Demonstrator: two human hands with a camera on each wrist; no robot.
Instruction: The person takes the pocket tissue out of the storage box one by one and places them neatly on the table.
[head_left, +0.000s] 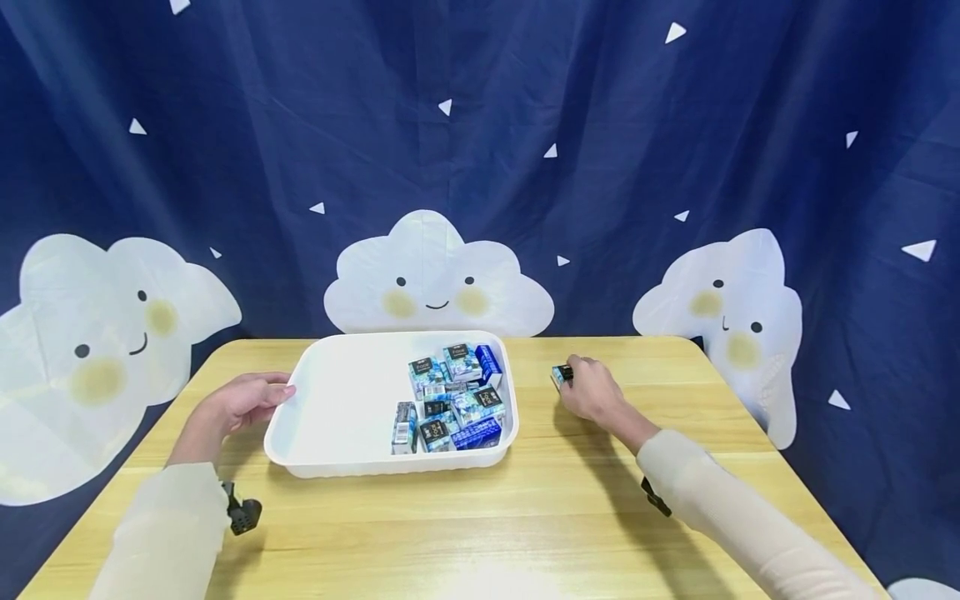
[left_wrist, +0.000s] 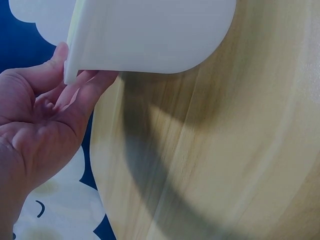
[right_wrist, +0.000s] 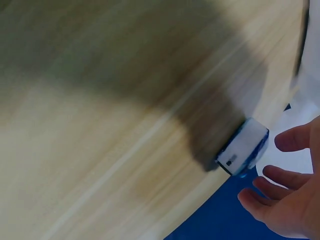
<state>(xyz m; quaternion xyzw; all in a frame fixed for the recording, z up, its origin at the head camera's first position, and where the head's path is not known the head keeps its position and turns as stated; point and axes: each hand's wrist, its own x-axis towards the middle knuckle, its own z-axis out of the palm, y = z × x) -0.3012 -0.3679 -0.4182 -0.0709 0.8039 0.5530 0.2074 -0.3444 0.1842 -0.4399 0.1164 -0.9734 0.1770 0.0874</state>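
A white rectangular tray (head_left: pixel 322 400) stands on the table, with several blue-patterned pocket tissue packs (head_left: pixel 480 404) piled at its right end. My left hand (head_left: pixel 243 402) holds the tray's left rim; in the left wrist view its thumb is against the outer edge and the other fingers reach beneath. To the right of the tray, my right hand (head_left: pixel 592 392) is at a single tissue pack (head_left: pixel 558 377), partly covering it in the head view. From the right wrist, that pack (right_wrist: pixel 245 145) lies on the table near its edge, with the thumb and fingers spread apart beside it.
The wooden table (head_left: pixel 465 533) ends at the back against a dark blue curtain (head_left: pixel 600 125) printed with white clouds and triangles. A black wrist camera (head_left: pixel 243 510) sits on the left forearm, another (head_left: pixel 656 497) on the right.
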